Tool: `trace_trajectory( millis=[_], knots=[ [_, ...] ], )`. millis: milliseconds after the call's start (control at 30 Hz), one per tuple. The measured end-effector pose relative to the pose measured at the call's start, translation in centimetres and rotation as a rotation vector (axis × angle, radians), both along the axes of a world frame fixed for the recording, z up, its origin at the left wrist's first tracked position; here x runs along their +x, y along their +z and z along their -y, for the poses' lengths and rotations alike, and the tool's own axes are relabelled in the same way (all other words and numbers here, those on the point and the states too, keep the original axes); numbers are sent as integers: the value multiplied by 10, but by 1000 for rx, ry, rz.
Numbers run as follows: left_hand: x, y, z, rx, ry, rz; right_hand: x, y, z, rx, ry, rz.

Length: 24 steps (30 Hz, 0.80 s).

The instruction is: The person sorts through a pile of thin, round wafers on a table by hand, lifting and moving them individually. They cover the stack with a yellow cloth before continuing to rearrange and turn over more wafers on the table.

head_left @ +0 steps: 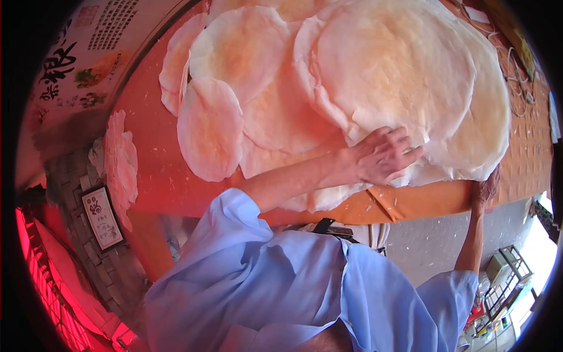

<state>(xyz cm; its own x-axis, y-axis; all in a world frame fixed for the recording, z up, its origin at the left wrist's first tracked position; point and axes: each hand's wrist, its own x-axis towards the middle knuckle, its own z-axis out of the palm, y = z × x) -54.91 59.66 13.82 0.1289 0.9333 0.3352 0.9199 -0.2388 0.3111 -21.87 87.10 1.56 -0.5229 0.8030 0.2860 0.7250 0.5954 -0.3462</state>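
Observation:
Large, thin, pale round flatbreads point(399, 64) lie stacked and overlapping on the orange-covered table point(387, 199). My left hand point(384, 155) reaches across to the near edge of the big stack, its fingers curled and closed on the rim of a flatbread. Further right, my right hand point(485, 186) is at the table's front edge, right under the edge of a lower flatbread point(484, 129). Its fingers are mostly hidden there, and I cannot tell what they grip.
Smaller flatbreads point(210, 129) overlap on the left of the table. More thin pieces point(121, 167) hang by its left edge. A cable point(516, 82) lies at the right. A framed sign point(102, 217) stands on the brick floor, and a black rack point(509, 276) is at lower right.

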Motion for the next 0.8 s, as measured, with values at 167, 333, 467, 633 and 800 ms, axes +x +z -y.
trace_trajectory(
  millis=[167,333,467,633,800],
  knots=[
    [-84,7,105,123,561,138,7,-2,-2,-2,90,-66],
    [-218,-48,213,-216,1097,-186,7,-5,-4,58,97,-38],
    [-228,-46,219,-291,1072,-144,7,-3,-3,64,102,-35],
    [-250,-29,213,-377,1142,-306,14,-8,-7,84,122,-16],
    [-279,-9,254,-309,1197,-287,16,-11,-11,29,80,-26]
  ],
)
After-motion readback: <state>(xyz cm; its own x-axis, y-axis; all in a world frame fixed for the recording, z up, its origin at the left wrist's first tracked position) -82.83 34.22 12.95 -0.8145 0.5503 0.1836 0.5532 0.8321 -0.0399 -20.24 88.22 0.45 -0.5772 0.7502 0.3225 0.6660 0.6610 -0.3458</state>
